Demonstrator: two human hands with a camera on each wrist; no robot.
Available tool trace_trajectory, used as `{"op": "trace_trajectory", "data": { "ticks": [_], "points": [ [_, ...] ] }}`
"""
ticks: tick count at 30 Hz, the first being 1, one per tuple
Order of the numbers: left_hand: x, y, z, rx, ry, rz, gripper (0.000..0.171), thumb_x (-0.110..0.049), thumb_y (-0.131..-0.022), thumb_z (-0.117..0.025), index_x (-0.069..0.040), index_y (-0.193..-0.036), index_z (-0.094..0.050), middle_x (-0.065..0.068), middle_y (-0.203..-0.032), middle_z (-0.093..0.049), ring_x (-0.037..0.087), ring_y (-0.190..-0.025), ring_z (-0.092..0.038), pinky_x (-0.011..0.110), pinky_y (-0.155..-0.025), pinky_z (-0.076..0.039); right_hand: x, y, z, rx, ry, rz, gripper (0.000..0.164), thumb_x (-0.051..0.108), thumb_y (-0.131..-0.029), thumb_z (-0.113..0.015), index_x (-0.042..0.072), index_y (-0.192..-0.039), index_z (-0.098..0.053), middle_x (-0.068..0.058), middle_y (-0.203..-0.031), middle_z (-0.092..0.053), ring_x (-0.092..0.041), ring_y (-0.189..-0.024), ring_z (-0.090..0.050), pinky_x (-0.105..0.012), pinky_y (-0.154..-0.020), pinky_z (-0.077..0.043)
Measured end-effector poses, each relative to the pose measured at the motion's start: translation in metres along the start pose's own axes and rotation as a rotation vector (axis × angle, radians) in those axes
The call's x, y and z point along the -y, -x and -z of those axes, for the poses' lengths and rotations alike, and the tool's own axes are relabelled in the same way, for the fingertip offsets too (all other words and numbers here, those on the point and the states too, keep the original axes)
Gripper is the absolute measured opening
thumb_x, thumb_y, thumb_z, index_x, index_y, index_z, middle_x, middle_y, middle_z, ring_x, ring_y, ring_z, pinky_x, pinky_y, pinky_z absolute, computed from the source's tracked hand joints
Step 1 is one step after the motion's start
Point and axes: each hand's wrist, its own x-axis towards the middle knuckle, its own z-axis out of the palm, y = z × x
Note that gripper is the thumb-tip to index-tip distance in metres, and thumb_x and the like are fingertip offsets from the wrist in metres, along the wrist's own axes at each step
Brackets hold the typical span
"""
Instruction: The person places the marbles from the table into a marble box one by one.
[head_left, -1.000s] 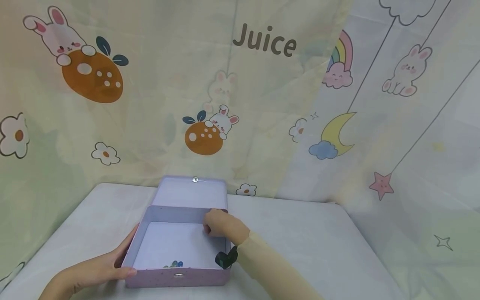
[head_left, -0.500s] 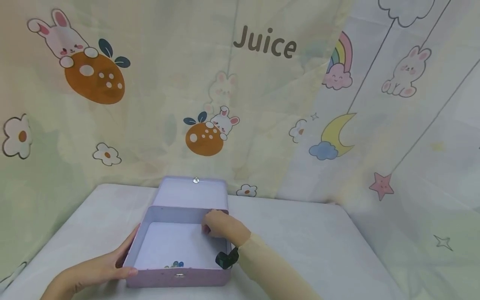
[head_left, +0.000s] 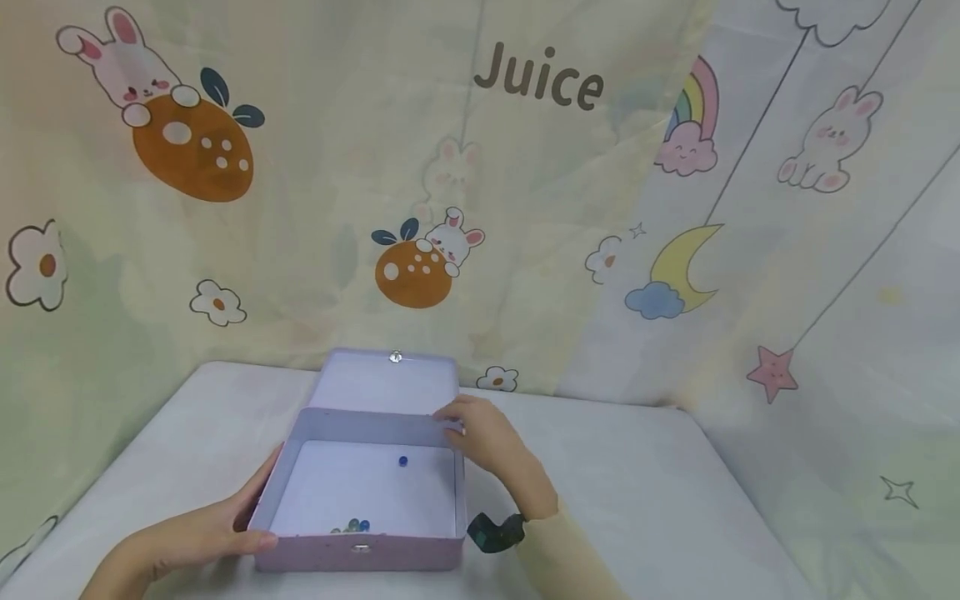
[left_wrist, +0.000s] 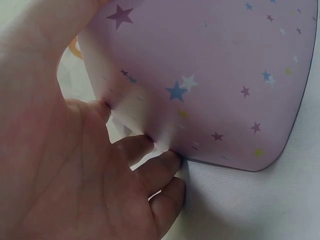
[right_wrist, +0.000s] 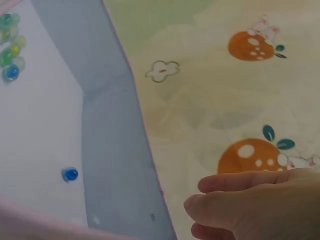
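A shallow lilac tin box [head_left: 360, 553] stands on the table, its hinged lid [head_left: 386, 383] tipped back. My left hand [head_left: 202, 525] grips its front left corner, thumb at the front and fingers along the side; the left wrist view shows fingertips [left_wrist: 167, 162] against the star-printed wall. At the back right corner, my right hand [head_left: 487, 429] hovers by the rim with fingers parted and nothing between them. One blue marble [head_left: 403, 461] lies on the box floor near the back. Several green, yellow and blue marbles [right_wrist: 11, 72] cluster inside the front wall.
A white cloth-covered table [head_left: 600, 483] extends to both sides of the box. Behind it hangs a printed curtain [head_left: 525, 208] with rabbits and oranges. A dark wrist strap piece [head_left: 495, 532] sits at the right wrist beside the box.
My right hand has risen out of the box toward its back right rim and its fingers have opened. The blue marble now shows on the floor where the hand was. My left hand stays put.
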Motion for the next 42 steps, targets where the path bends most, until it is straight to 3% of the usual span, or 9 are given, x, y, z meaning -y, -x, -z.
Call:
{"op": "trace_trajectory", "data": {
  "ticks": [4,8,11,16,21,24,29,37,42],
  "points": [
    [-0.001,-0.001,0.001,0.016,0.05,0.003,0.101,-0.02,-0.088,-0.063,-0.031,-0.151,0.015,0.014,-0.157,0.014,-0.032,-0.12,-0.006,0.0,-0.091,-0.018,-0.026,0.02,0.003,-0.169,-0.094,-0.109,0.036,0.011,-0.086,-0.068,0.013,-0.123,-0.064,-0.004,-0.11,-0.068,-0.018,-0.1,-0.064,-0.032,-0.082,-0.053],
    [0.0,0.001,0.002,0.012,0.068,0.0,0.1,-0.019,-0.089,-0.062,-0.031,-0.151,0.014,0.015,-0.157,0.014,-0.031,-0.12,-0.007,-0.002,-0.089,-0.017,-0.047,0.037,-0.001,-0.222,-0.173,-0.188,0.041,0.01,-0.085,-0.07,0.01,-0.125,-0.062,-0.007,-0.109,-0.068,-0.021,-0.1,-0.064,-0.034,-0.082,-0.054],
    [0.0,0.004,0.002,0.005,0.088,-0.002,0.099,-0.018,-0.089,-0.061,-0.031,-0.151,0.015,0.007,-0.158,0.016,-0.031,-0.12,-0.004,-0.005,-0.086,-0.014,-0.058,0.043,-0.002,-0.188,-0.187,-0.213,0.039,0.011,-0.085,-0.07,0.008,-0.124,-0.062,-0.008,-0.109,-0.068,-0.021,-0.099,-0.064,-0.034,-0.082,-0.054],
    [0.0,0.008,0.005,-0.018,0.093,-0.011,0.099,-0.016,-0.089,-0.061,-0.031,-0.151,0.016,-0.02,-0.155,0.015,-0.032,-0.121,-0.002,-0.008,-0.083,-0.012,-0.069,0.046,0.002,-0.097,-0.159,-0.26,0.036,0.015,-0.085,-0.071,0.007,-0.119,-0.065,-0.008,-0.108,-0.067,-0.022,-0.097,-0.064,-0.036,-0.083,-0.053],
    [0.001,0.006,0.006,-0.019,0.089,-0.023,0.1,-0.015,-0.089,-0.061,-0.03,-0.151,0.016,-0.024,-0.153,0.014,-0.032,-0.12,-0.001,-0.008,-0.083,-0.012,-0.074,0.051,0.004,0.051,-0.18,-0.324,0.034,0.02,-0.084,-0.072,0.008,-0.115,-0.067,-0.009,-0.104,-0.068,-0.022,-0.094,-0.063,-0.037,-0.078,-0.052],
    [0.002,0.004,0.005,-0.001,0.115,-0.017,0.101,-0.013,-0.089,-0.061,-0.031,-0.15,0.017,-0.014,-0.156,0.018,-0.032,-0.12,-0.001,-0.008,-0.083,-0.012,-0.076,0.054,0.002,0.133,-0.186,-0.344,0.035,0.022,-0.084,-0.072,0.008,-0.116,-0.066,-0.008,-0.1,-0.068,-0.02,-0.09,-0.062,-0.035,-0.074,-0.052],
    [0.002,0.0,0.004,0.025,0.117,0.018,0.101,-0.014,-0.09,-0.061,-0.032,-0.15,0.018,0.015,-0.156,0.019,-0.033,-0.118,-0.003,-0.003,-0.087,-0.017,-0.08,0.06,-0.003,0.235,-0.181,-0.402,0.035,0.024,-0.083,-0.073,0.01,-0.114,-0.065,-0.006,-0.099,-0.066,-0.019,-0.085,-0.059,-0.038,-0.074,-0.051],
    [0.002,-0.003,0.002,0.053,0.129,0.033,0.1,-0.015,-0.09,-0.06,-0.033,-0.15,0.018,0.013,-0.157,0.018,-0.033,-0.119,-0.004,-0.001,-0.089,-0.02,-0.086,0.068,-0.013,0.262,-0.139,-0.411,0.02,0.022,-0.079,-0.076,0.013,-0.093,-0.065,-0.001,-0.085,-0.058,-0.017,-0.075,-0.051,-0.033,-0.066,-0.045],
    [0.001,-0.003,0.003,0.057,0.105,0.064,0.1,-0.017,-0.09,-0.06,-0.034,-0.149,0.018,0.013,-0.157,0.018,-0.034,-0.117,-0.005,0.004,-0.09,-0.025,-0.084,0.068,-0.015,0.267,-0.135,-0.422,0.016,0.017,-0.079,-0.076,0.014,-0.089,-0.063,-0.001,-0.083,-0.056,-0.018,-0.075,-0.049,-0.033,-0.066,-0.044]
  ]
}}
